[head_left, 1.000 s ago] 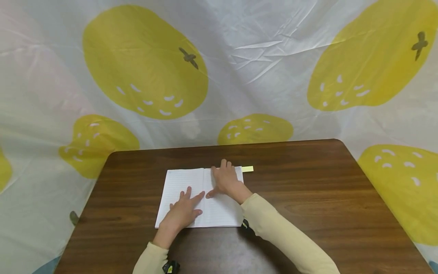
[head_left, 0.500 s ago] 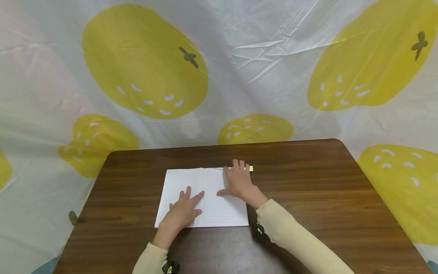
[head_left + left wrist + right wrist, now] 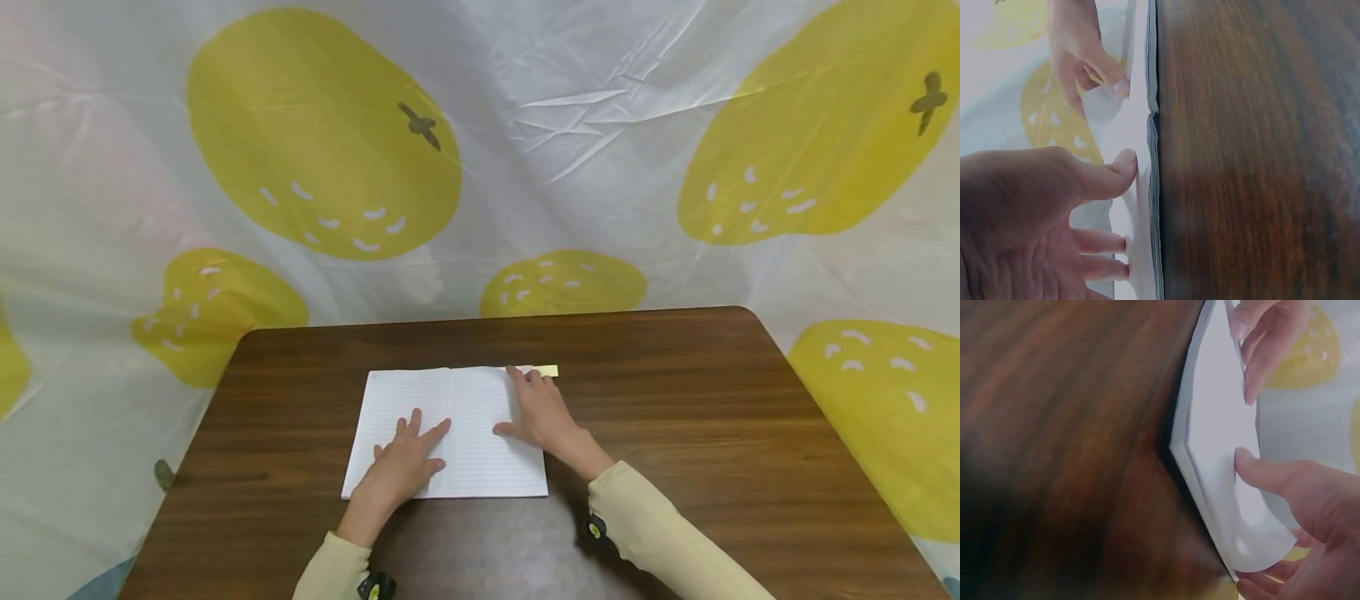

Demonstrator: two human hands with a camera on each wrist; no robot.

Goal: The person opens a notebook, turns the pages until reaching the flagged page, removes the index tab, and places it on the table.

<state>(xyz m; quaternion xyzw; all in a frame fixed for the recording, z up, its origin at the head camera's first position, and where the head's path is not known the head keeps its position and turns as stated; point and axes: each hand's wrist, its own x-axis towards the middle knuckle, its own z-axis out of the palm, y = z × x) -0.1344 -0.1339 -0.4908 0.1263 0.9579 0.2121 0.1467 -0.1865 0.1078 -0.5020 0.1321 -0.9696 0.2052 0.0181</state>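
Note:
An open lined notebook [image 3: 480, 475] lies flat on the table. My left hand [image 3: 399, 467] rests on its left page with fingers spread, the index fingertip near the centre fold. At the upper right corner, my right hand [image 3: 543, 412] has its thumb on the right page and its fingers at the corner. In the right wrist view, the page [image 3: 1254, 540] bends up between the thumb and fingers of the right hand [image 3: 1329, 512]. A yellow sticky tab [image 3: 550, 371] sticks out past the top right corner, partly behind the fingertips.
The brown wooden table [image 3: 712, 433] extends around the notebook, with rounded far corners. Behind it hangs a pale curtain [image 3: 570, 200] printed with yellow fruit. Black cameras [image 3: 596, 527] are strapped at both wrists.
My right hand has slid right, from near the fold to the notebook's upper right corner. Its fingers have drawn down from beyond the top edge. The left hand stays put.

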